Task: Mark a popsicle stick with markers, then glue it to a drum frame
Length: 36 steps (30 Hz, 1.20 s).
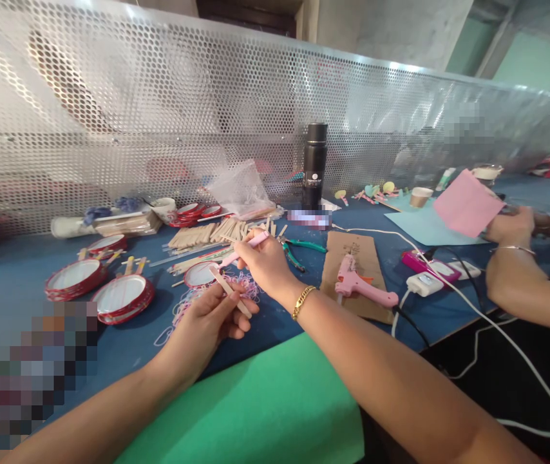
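Observation:
My left hand grips a flat wooden craft stick between thumb and fingers, tilted above the table. My right hand is closed around a slender pink pen-shaped tool; its tip points down-left, close to the stick's upper end, and I cannot tell whether they touch. Beneath both hands lies a tangle of pastel loops of cord. Just behind the left hand is a small red-rimmed drum, partly hidden. Loose craft sticks are heaped beyond the hands.
More red-rimmed drums stand at left. Teal-handled pliers lie beyond my right hand. A pink glue gun rests on cardboard, near cables and a power strip. A black bottle stands behind. Another person's hand holds pink paper.

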### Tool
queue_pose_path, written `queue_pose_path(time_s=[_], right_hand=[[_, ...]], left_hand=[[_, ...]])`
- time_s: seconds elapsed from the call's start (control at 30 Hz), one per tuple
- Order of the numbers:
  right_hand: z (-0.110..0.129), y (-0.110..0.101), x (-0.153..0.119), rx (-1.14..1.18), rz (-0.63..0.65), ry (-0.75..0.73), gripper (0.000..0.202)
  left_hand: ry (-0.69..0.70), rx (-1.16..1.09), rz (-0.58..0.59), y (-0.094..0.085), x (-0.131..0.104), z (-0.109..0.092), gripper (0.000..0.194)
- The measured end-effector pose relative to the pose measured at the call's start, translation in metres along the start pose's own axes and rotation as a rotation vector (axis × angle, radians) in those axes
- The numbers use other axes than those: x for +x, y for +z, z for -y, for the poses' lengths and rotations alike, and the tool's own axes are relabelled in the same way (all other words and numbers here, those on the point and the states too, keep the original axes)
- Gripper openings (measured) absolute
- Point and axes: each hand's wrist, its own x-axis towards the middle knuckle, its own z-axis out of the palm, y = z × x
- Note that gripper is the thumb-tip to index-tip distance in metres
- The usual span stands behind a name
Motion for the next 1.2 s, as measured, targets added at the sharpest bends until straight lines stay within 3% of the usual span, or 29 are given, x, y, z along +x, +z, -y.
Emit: queue_pose_path(time_s=[1.2], right_hand=[[-0.0037, 0.0005, 0.0002, -0.037, -0.007, -0.019, 0.021]], left_hand=[[-0.001, -0.008, -0.002, 0.0014, -0.0001, -0.001, 0.025]])
